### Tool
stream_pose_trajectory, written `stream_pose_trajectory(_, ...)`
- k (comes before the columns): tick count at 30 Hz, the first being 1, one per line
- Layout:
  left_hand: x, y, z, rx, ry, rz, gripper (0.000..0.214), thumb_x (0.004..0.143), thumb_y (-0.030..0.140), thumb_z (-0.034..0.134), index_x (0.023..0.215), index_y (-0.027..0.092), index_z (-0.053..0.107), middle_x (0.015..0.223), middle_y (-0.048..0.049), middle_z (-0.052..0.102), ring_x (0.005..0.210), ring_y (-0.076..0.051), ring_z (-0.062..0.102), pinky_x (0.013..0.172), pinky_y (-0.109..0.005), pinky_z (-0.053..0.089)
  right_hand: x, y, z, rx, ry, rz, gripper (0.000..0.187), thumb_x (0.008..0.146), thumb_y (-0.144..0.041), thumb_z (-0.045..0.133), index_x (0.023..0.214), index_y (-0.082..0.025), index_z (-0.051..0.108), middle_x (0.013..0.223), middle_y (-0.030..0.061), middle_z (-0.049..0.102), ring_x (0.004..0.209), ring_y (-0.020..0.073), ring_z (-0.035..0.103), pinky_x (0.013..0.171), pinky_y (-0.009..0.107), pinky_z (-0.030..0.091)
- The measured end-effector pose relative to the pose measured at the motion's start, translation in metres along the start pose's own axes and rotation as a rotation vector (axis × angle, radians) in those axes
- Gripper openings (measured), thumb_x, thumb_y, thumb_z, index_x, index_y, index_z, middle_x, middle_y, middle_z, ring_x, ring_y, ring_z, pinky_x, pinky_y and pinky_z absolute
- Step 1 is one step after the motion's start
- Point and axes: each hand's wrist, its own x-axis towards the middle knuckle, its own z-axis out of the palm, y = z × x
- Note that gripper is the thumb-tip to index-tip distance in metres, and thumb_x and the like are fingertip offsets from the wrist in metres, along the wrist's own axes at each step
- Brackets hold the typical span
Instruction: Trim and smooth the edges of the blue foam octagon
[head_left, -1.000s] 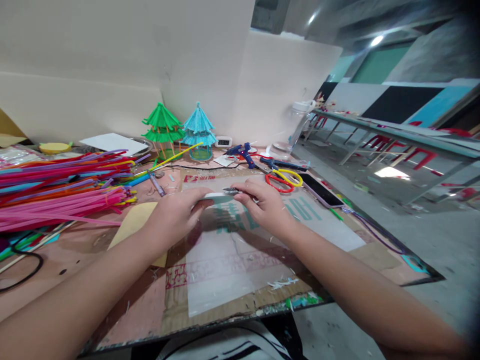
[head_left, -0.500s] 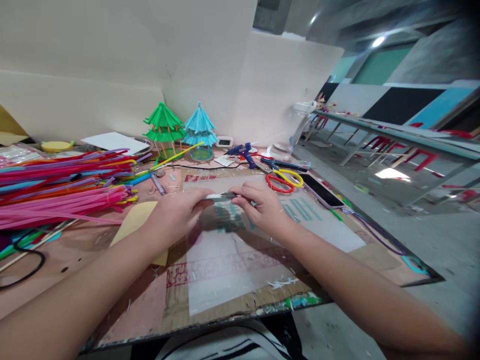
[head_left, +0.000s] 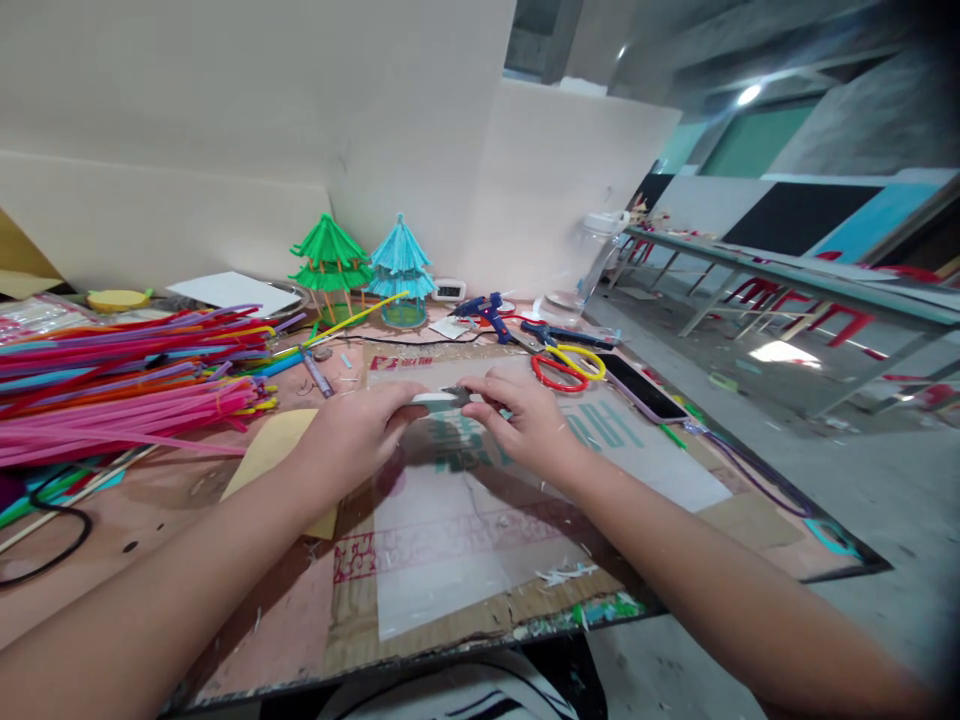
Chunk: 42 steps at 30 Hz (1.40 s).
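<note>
My left hand (head_left: pixel 358 430) and my right hand (head_left: pixel 523 418) meet over the middle of the table, both with fingers curled. Between them they pinch a small pale straw piece (head_left: pixel 435 398) with a dark grey tip (head_left: pixel 457 394) at its right end; I cannot make out what that tip is. The hands hover just above a white printed sheet (head_left: pixel 480 520) lying on cardboard (head_left: pixel 352 600).
A big heap of coloured straws (head_left: pixel 120 385) fills the left. Green (head_left: pixel 330 262) and blue (head_left: pixel 400 268) straw pagodas stand at the back. A blue glue gun (head_left: pixel 486 310), red-and-yellow scissors (head_left: pixel 566 365), a phone (head_left: pixel 640 387) and a clear jar (head_left: pixel 581 262) lie to the right, near the table's edge.
My hands have drawn slightly closer together on the small piece. The view has tipped a little downward; nothing else on the table has moved.
</note>
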Motion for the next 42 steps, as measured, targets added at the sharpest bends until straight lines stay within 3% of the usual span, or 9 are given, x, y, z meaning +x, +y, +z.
stream_pose_trajectory(32,-0.002,0.0,0.0,-0.021,0.005,0.009,0.028,0.094,0.024,0.045,0.114,0.023,0.066,0.103,-0.0053,0.075,0.088,-0.022,0.07,0.07,-0.03,0.046,0.0,0.0,0.001,0.004,0.008,-0.019,0.031,0.098,-0.038,0.05,0.107,-0.019,0.072,0.077,0.0042,0.064,0.073,0.0167,0.058,0.065,0.028,0.04)
stream_pose_trajectory(38,0.004,0.007,0.0,-0.313,0.024,-0.097,0.027,0.093,0.034,0.051,0.105,0.019,0.07,0.098,-0.0044,0.074,0.083,-0.021,0.066,0.071,-0.029,0.047,0.004,0.003,0.002,0.196,0.117,0.126,0.028,0.095,-0.035,0.052,0.106,-0.018,0.071,0.093,0.0071,0.071,0.085,0.0191,0.063,0.075,0.031,0.047)
stream_pose_trajectory(42,0.008,0.009,0.002,-0.556,0.01,-0.205,0.036,0.09,0.043,0.054,0.108,0.016,0.07,0.096,-0.005,0.074,0.081,-0.022,0.065,0.07,-0.03,0.048,0.007,0.0,-0.001,0.274,0.072,0.337,0.03,0.087,-0.04,0.062,0.103,-0.016,0.07,0.083,0.005,0.069,0.072,0.0169,0.06,0.064,0.028,0.046)
